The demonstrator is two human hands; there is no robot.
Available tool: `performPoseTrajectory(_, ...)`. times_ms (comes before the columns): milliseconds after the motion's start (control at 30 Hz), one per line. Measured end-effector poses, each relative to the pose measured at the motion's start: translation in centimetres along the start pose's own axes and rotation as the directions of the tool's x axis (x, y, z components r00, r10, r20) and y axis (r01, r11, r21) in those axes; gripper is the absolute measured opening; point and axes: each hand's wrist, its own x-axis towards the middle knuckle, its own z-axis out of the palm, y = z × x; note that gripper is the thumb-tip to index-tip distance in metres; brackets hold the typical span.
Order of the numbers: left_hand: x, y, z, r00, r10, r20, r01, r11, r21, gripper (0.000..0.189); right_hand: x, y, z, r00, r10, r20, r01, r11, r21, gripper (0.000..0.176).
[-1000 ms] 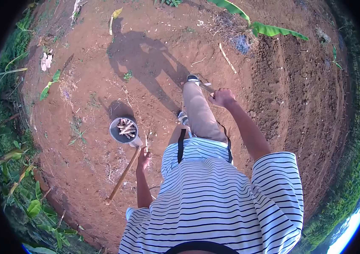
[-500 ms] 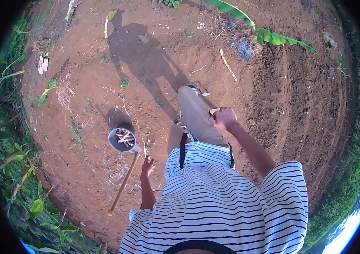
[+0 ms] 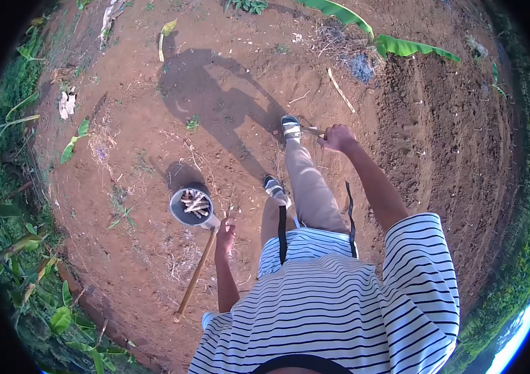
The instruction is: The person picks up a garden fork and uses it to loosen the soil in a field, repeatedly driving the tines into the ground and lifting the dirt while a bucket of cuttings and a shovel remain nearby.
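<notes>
My right hand [image 3: 338, 138] is closed round the handle of a knife-like tool [image 3: 312, 131], whose narrow end points left toward my forward sandal [image 3: 290, 128]. My left hand [image 3: 226, 235] hangs low at my left side with curled fingers. A thin pale sliver shows just above those fingers, and I cannot tell whether they grip it. Close to that hand is a grey bucket [image 3: 176, 212] holding several short, pale stem pieces [image 3: 195, 203]. A hoe with a long wooden handle [image 3: 195, 274] lies on the soil beside the bucket, its head near the bucket's edge.
Tilled soil with shallow furrows [image 3: 427, 149] runs along the right. A banana leaf [image 3: 411, 51] and a dry stick [image 3: 341, 91] lie ahead. Green plants [image 3: 59, 318] border the left side. My shadow [image 3: 215, 93] falls on the bare ground ahead.
My right hand has swung forward and up with the tool. The right leg now reaches farther ahead, showing the whole sandal. My left hand has moved slightly forward; bucket and hoe appear shifted right in view.
</notes>
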Motion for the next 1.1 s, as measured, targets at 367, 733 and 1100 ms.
performPoseTrajectory(367,-10.3,-15.2,-1.3,0.989,-0.145,-0.021,0.145,0.955,0.26,0.034,-7.9,-2.0,14.9,0.62,-0.123,-0.775,0.085,0.992,-0.089,0.031)
performPoseTrajectory(733,-13.9,-24.2,6.0,0.97,-0.203,0.133,0.212,0.975,-0.059,0.033,-19.3,-1.0,42.5,0.951,0.07,-0.301,-0.025,0.988,0.152,0.029)
performPoseTrajectory(1100,-20.6,-32.6,9.2,0.931,-0.349,0.109,0.353,0.935,-0.021,0.03,-16.5,0.2,55.8,0.791,0.102,0.603,-0.199,0.975,0.096,0.045)
